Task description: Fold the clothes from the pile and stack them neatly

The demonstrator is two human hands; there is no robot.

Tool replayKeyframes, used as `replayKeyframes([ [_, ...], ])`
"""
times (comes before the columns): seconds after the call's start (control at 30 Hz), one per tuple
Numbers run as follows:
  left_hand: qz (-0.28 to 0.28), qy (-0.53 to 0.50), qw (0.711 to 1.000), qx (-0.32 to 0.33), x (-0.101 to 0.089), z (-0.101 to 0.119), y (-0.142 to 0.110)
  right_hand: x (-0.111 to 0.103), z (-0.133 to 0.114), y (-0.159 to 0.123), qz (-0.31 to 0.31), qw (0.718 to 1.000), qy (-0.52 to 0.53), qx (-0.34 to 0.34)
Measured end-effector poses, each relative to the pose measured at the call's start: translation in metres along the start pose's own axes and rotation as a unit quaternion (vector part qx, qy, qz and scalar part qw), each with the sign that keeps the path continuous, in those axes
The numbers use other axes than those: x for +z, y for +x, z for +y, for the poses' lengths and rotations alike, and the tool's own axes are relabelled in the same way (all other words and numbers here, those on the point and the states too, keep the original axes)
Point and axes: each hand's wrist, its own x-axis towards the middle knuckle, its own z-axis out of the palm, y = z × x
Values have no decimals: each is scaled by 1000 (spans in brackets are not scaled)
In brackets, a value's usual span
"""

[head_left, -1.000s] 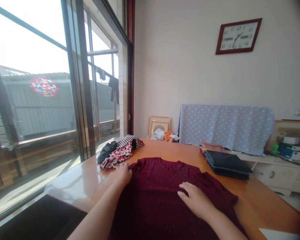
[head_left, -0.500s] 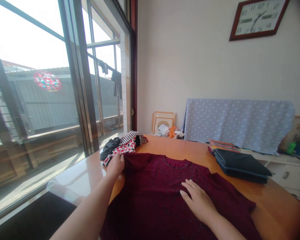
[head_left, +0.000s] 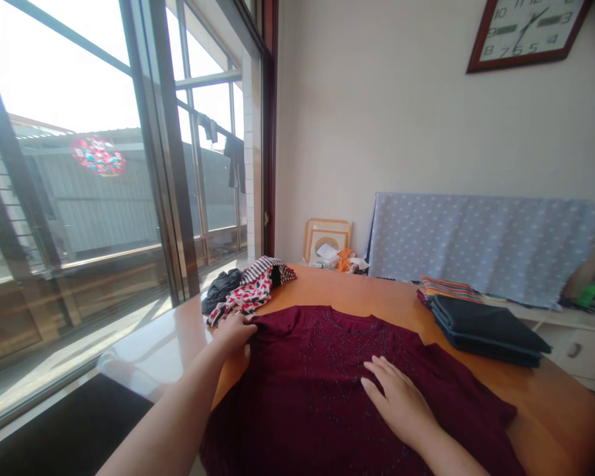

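A maroon short-sleeved shirt [head_left: 287,383] with dark beaded lines around its neckline lies spread on the orange-brown table [head_left: 347,287], collar pointing away from me. My left hand [head_left: 234,330] is closed on the edge of its left sleeve, thumb toward the cloth; some of the fingertips are hidden. Flat on the front of the shirt, right of its middle, rests my right hand [head_left: 399,400], open, fingers loosely stretched and holding nothing. Just past my left hand is a heap with a red, black and white patterned garment [head_left: 242,297], a striped cloth [head_left: 262,268] and a dark garment [head_left: 221,291].
At the table's right lie folded dark trousers [head_left: 490,327] and folded striped clothes [head_left: 449,289]. A window [head_left: 104,218] runs along the left. Behind the table are a polka-dot cloth [head_left: 476,244], picture frames [head_left: 327,239] and a white cabinet [head_left: 572,347]. A clock [head_left: 530,33] hangs above.
My left hand has lowered slightly at the sleeve, which lies flatter. My right hand stays on the shirt's front. The whole view has shifted a little.
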Motion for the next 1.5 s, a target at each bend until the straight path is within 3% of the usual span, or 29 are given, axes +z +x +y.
replayKeyframes([
  [0.37, 84, -17, 996, 0, 12, 11, 4, -3, -2, 2, -19, 1000, 14, 20],
  [0.57, 97, 109, 988, -57, 7, 7, 4, -5, -3, 3, -19, 999, 18, 20],
  [0.73, 120, 189, 974, 26, 20, 35, 5, -6, -6, 3, -15, 1000, 14, 19],
  [0.83, 73, 189, 970, 132, 42, 61, 4, -8, -7, 3, -19, 999, 12, 23],
  [0.93, -18, 173, 961, 216, 72, 78, 1, -11, -9, 3, -22, 999, 22, 29],
  [1.07, -130, 179, 953, 205, 105, 76, -2, -19, -11, 3, -30, 998, 49, 37],
  [1.27, -132, 218, 950, 178, 121, 62, 7, -27, -11, 3, -20, 994, 101, 47],
  [1.5, -135, 255, 941, 178, 126, 71, 15, -52, -15, 7, 12, 984, 169, 57],
])
